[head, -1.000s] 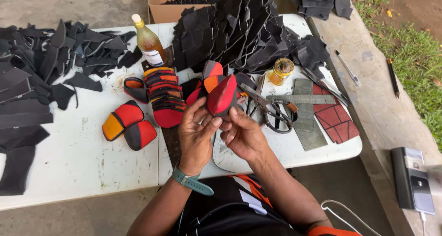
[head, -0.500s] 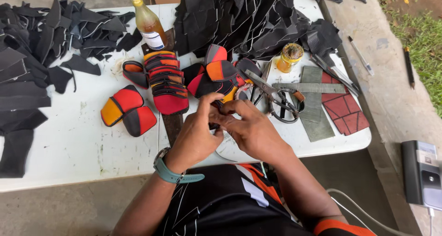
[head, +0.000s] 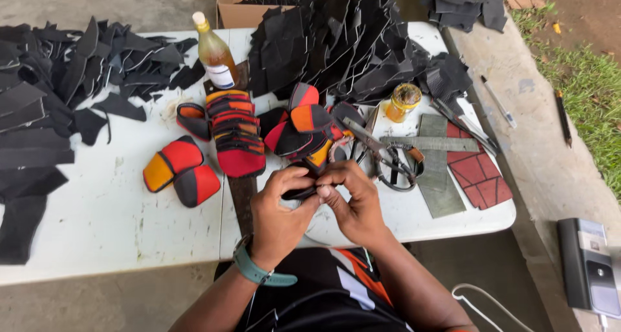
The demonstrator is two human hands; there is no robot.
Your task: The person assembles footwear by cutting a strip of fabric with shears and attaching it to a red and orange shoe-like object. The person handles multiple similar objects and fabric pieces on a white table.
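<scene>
Both your hands meet above the white table's (head: 97,235) near edge: left hand (head: 279,217) and right hand (head: 352,202) pinch what seems a small dark leather piece (head: 301,191). Loosen either grip and it could drop off the edge.

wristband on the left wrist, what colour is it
Teal green, a plain band around the left wrist, best seen in the head view, just below the left hand.
</scene>
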